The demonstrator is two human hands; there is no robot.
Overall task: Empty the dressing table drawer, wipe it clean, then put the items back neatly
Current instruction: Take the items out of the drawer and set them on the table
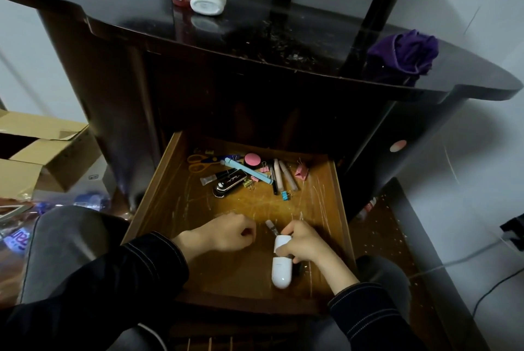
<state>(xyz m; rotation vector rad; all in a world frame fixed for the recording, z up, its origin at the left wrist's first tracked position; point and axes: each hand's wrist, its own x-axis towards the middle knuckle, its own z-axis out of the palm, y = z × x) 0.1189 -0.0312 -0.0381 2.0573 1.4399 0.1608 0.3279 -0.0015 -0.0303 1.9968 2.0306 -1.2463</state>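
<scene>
Most of the clutter (241,174) is seen heaped at the back of the open drawer (175,208), so the emptying is judged barely begun, with wiping and neat refilling yet to be done. A white capsule-shaped case (280,268) is gripped by the right hand (303,242) over the drawer's near end, while the left hand (224,233) is curled tight beside it; whether anything is enclosed cannot be told. A purple cloth (402,55) is spotted crumpled on the dressing table top (255,32).
</scene>
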